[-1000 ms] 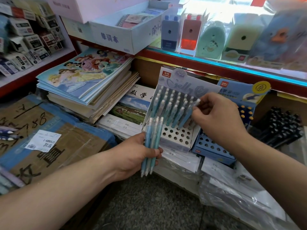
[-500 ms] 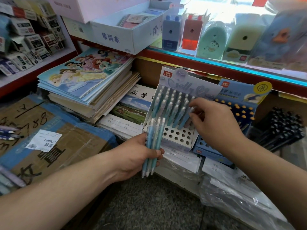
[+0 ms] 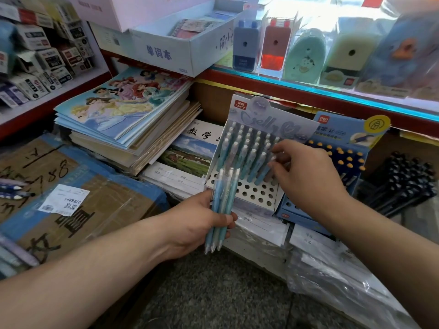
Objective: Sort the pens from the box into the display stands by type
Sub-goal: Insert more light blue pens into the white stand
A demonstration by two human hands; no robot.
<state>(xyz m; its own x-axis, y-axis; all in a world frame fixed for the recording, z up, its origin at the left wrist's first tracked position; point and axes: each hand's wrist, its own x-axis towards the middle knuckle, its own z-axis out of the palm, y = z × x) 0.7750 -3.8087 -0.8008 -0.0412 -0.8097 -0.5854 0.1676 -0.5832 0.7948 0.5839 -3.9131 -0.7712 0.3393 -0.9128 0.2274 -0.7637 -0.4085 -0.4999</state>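
Three pale blue pens are bunched tips-down in the left hand, thumb across the barrels, just before the stand's front edge; judged a ready supply within short reach. Jelly display stand: rear rows filled with matching standing pens, front holes open. Right hand is at the right end of the nearest filled row, fingertips curled at a pen top; pinching or letting go, cannot tell. A darker blue stand sits just beside, on the right.
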